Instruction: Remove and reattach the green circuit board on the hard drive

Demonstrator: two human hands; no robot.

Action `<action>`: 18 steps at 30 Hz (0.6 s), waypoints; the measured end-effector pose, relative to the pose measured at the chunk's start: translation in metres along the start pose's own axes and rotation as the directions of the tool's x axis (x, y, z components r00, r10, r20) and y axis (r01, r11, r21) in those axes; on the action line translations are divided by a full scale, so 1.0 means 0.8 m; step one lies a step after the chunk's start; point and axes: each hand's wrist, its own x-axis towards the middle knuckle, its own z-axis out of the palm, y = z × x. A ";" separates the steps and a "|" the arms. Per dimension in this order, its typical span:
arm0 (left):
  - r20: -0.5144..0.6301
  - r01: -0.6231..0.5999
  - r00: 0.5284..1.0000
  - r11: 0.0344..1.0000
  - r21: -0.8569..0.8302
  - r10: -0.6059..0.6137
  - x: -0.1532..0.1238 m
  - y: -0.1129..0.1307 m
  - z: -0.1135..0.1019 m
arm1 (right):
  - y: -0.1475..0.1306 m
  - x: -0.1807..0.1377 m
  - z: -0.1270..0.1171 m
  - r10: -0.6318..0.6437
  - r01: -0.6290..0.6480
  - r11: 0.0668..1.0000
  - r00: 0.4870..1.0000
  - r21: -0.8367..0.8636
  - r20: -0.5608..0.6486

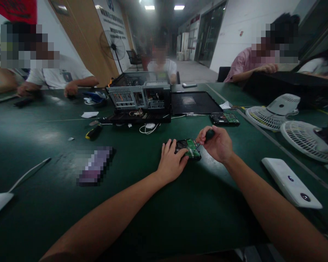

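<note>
A hard drive lies on the green table in front of me, its green circuit board facing up. My left hand holds it down from the left, the thumb across the board and the fingers over the far-left part. In my right hand is a screwdriver with a dark handle. Its thin shaft slants down to the drive's right edge; the exact spot where the tip rests is too small to make out.
Beyond the drive stands an opened computer case beside a black side panel. Another hard drive lies behind my right hand. A yellow-black tool and a phone are leftward; white fans and a white device rightward. Several people sit around.
</note>
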 end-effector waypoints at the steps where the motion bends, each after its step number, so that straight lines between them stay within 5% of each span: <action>1: -0.001 0.000 1.000 1.000 0.001 0.000 0.000 0.000 0.000 | 0.000 0.000 0.000 -0.001 0.001 1.000 1.000 0.003 -0.003; 18: 0.010 0.000 1.000 1.000 0.009 0.000 0.000 0.001 -0.002 | 0.004 0.002 -0.001 -0.016 0.014 1.000 0.993 -0.024 -0.115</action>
